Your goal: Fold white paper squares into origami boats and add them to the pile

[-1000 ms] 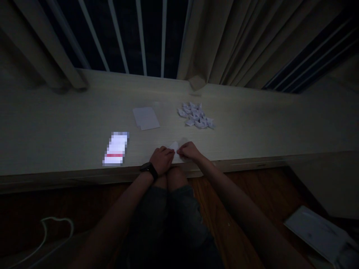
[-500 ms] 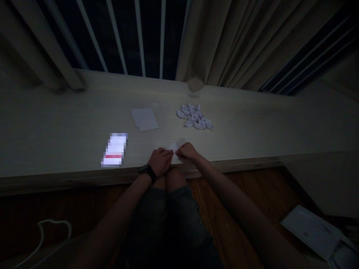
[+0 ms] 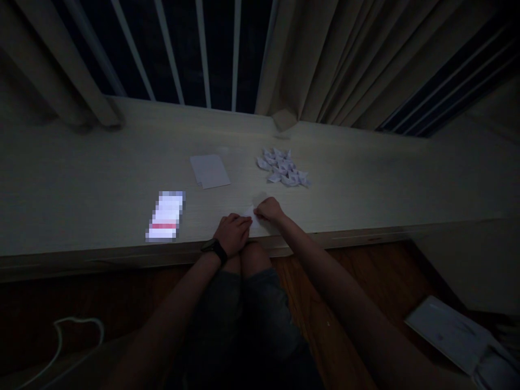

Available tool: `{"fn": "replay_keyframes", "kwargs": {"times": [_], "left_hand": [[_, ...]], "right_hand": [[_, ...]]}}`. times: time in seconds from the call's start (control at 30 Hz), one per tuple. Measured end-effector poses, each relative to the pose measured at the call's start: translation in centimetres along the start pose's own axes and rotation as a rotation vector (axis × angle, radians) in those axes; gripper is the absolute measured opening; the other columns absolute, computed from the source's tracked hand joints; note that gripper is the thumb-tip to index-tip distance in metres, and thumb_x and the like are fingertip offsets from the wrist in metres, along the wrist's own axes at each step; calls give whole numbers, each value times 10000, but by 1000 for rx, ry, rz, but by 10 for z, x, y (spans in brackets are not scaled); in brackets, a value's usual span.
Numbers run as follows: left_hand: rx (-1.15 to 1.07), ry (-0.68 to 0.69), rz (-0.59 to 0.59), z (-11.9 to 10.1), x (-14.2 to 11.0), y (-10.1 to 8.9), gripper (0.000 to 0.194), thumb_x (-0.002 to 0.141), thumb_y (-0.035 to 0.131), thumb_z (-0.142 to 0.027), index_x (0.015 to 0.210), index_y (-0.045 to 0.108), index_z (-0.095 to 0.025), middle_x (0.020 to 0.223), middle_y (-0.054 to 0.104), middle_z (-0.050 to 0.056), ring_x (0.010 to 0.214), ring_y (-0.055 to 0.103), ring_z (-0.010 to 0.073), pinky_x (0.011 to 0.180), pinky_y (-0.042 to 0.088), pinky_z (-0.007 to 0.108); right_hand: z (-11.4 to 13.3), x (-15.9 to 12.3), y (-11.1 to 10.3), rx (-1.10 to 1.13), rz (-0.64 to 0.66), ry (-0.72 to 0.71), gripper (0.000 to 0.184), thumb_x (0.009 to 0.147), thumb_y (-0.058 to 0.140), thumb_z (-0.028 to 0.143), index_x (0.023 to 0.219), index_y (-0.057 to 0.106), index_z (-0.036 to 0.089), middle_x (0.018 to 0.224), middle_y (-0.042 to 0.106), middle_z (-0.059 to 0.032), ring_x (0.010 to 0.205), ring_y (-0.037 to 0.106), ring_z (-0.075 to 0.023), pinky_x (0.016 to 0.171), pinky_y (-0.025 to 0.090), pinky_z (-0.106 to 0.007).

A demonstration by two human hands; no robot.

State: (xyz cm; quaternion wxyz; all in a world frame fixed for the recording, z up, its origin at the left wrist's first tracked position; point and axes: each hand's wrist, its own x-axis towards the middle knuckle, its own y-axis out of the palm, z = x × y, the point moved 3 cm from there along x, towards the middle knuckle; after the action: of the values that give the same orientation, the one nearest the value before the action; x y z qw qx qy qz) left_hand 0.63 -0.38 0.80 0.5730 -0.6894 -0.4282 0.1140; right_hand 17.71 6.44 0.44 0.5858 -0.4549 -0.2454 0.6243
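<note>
A small piece of white folded paper (image 3: 252,219) lies at the front edge of the pale sill, partly hidden by my fingers. My left hand (image 3: 234,233), with a dark watch on its wrist, holds the paper down from the left, fingers pressed together. From the right, my right hand (image 3: 268,210) is closed in a curled pinch, with its fingertips on the paper's right side. Beyond it sits a cluster of several folded paper boats (image 3: 284,168). A stack of white paper sheets (image 3: 210,171) lies to their left.
A lit phone (image 3: 166,215), its screen blurred, lies left of my hands on the sill (image 3: 365,184). Curtains (image 3: 325,65) and a barred window border the back. A white board-like object (image 3: 447,330) is low on the right, a pale cable (image 3: 60,336) low on the left.
My right hand has moved slightly up and away from me along the paper's right side. My left hand stays in place on the paper.
</note>
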Motion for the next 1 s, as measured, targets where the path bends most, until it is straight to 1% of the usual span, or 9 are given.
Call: {"fn": "replay_keyframes", "kwargs": {"times": [0.17,0.27,0.47,0.57,0.63,0.7,0.77,0.9,1.0], "left_hand": [[-15,-8,-6,0,0,-1,319,889,440,-249,1148,627,-241,1198,627,40,1030,487,252,840,405,459],[-20,-15,-7,0,0,-1,316,884,449,-248,1143,629,-243,1200,628,32,1022,490,252,829,408,450],[-23,-31,4,2,2,-1,306,882,449,-266,1127,633,-262,1197,628,23,1012,504,235,827,410,428],[-22,-18,11,2,1,-3,310,859,490,-290,1135,628,-260,1200,629,23,1017,509,239,824,408,425],[-32,11,27,2,0,-4,309,840,515,-292,1122,638,-258,1186,640,24,1025,511,244,825,406,428],[-54,40,37,3,-2,-4,298,839,520,-294,1105,651,-264,1158,658,19,1034,515,245,827,405,427],[-88,51,39,5,-1,-2,291,857,511,-313,1105,655,-270,1120,677,15,1028,527,235,838,406,421],[-136,0,23,11,2,4,267,885,490,-349,1041,684,-251,1075,695,18,978,562,206,892,408,400],[-86,-110,-48,15,7,7,311,839,560,-360,1084,661,-197,1190,638,62,1061,542,224,963,380,405]], "right_hand": [[-10,-27,7,50,2,-11,189,672,601,256,566,674,116,469,586,-38,457,520,-118,451,315,-204],[-15,-42,11,123,15,1,188,685,586,255,629,697,114,504,609,-39,461,522,-116,458,325,-205],[-19,-63,14,133,92,-13,178,696,594,240,615,684,110,476,594,-30,433,514,-115,467,346,-211],[-19,-69,9,150,26,-122,209,763,565,269,700,702,123,564,639,-34,511,560,-126,522,386,-214],[-18,-68,1,144,-126,-261,227,813,542,284,851,714,141,766,694,-54,678,608,-146,637,433,-230],[-14,-64,-4,111,-252,-425,290,824,560,275,1069,668,163,1041,672,-77,903,599,-171,797,439,-267],[-11,-59,-2,44,-277,-563,422,794,621,260,1207,595,178,1214,591,-95,1067,535,-198,920,399,-316],[-9,-53,9,-73,-236,-656,389,769,676,252,1152,641,201,1145,597,-92,1062,506,-225,956,372,-364],[-11,-55,16,-81,-271,-637,362,779,673,271,1133,654,198,1068,596,-95,999,509,-233,918,395,-375]]}}
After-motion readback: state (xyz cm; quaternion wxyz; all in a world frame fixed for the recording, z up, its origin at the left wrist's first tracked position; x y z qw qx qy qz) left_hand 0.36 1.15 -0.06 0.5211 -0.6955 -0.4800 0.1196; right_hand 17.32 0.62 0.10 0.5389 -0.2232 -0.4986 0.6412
